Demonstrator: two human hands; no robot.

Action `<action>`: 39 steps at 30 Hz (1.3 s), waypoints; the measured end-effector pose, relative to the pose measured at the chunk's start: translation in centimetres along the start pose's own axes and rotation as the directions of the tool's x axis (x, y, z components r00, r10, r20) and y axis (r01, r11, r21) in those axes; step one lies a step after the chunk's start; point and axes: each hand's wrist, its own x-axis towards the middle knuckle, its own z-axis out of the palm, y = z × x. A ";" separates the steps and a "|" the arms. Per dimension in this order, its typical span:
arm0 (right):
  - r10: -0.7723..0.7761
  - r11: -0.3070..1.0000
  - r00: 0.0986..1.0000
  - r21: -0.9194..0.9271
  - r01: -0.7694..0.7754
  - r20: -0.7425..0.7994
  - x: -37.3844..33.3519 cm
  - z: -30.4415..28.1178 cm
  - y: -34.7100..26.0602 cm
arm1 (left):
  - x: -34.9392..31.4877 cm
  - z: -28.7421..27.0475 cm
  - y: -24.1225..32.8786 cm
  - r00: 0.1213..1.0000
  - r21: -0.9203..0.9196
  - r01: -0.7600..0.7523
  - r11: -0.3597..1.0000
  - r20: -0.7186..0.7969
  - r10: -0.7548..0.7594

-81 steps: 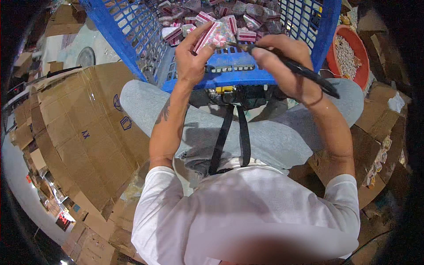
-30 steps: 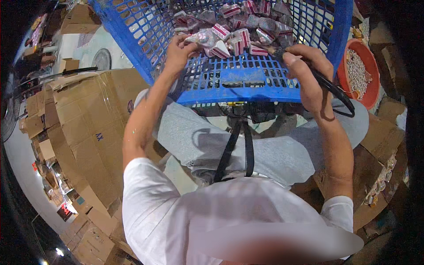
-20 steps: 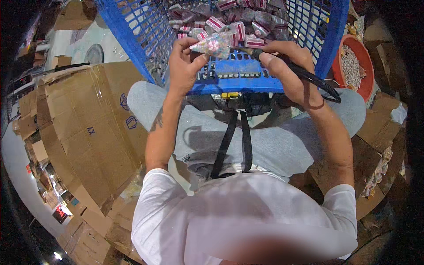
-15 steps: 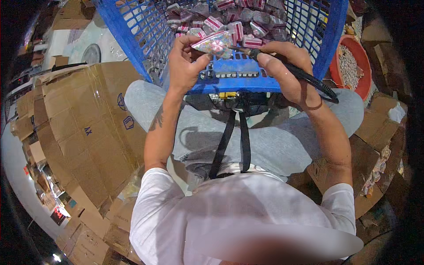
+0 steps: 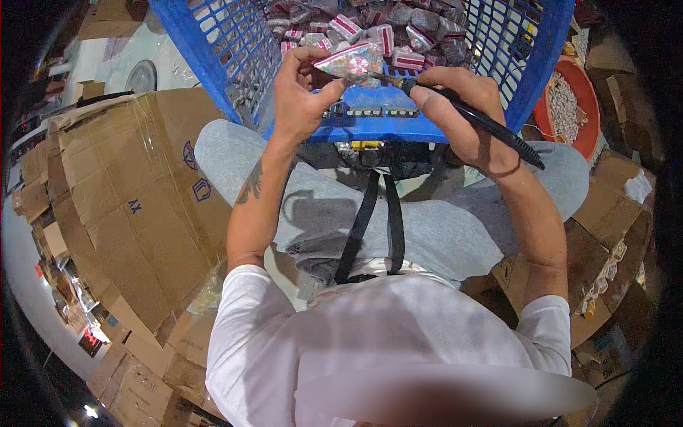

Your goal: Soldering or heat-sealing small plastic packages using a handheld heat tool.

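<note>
My left hand (image 5: 302, 92) is closed on a wedge-shaped piece like a toy cake slice (image 5: 353, 62), its broad face speckled in pastel colours with a pink and white mark. Thumb and fingers pinch it by its left side. My right hand (image 5: 466, 114) grips a soldering iron (image 5: 491, 122), with a black handle, a ribbed tail and a thin metal tip. That tip points left and meets or nearly meets the right edge of the slice; which, I cannot tell. Both hands are over the near rim of a blue plastic basket (image 5: 398, 129).
Inside the basket lie many similar slices (image 5: 346, 27) with magenta and white stripes. A red tub (image 5: 594, 135) of small pale pieces stands at the right. Flattened cardboard (image 5: 121, 206) covers the left side. My crossed legs (image 5: 462, 220) sit close to the basket, with a black strap (image 5: 395, 228) between them.
The slice has turned slightly in my left hand, with its speckled face a little higher. The iron's tip stays by its right edge. The whole view has shifted slightly.
</note>
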 end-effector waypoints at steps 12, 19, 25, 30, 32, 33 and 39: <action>-0.019 0.999 1.000 -0.045 0.018 -0.021 0.0 0.3 -0.1 | -0.3 0.2 0.3 1.000 0.041 -0.017 0.999 -0.010 0.018; -0.016 0.998 0.999 -0.064 0.014 -0.039 0.0 0.6 -0.1 | -0.4 0.2 0.1 0.997 0.158 -0.055 0.986 -0.044 0.062; -0.118 0.979 0.992 -0.166 0.122 0.033 0.0 0.4 0.1 | -0.4 0.3 0.0 0.997 0.143 -0.065 0.988 -0.042 0.072; -0.023 0.994 1.000 -0.106 0.025 0.019 -0.2 0.5 -0.1 | -0.5 0.4 0.2 0.997 0.200 -0.058 0.978 -0.045 0.068; -0.020 0.994 1.000 -0.103 0.022 0.018 -0.2 0.7 -0.1 | -0.5 0.4 0.2 0.996 0.170 -0.068 0.983 -0.043 0.076; -0.021 0.995 1.000 -0.094 0.023 0.020 -0.1 0.7 -0.1 | -0.5 0.4 0.2 0.996 0.171 -0.067 0.983 -0.044 0.076; 0.010 1.000 0.999 -0.024 -0.011 -0.032 -0.2 0.2 -0.8 | -0.4 0.3 0.0 0.998 0.099 -0.039 0.994 -0.040 0.043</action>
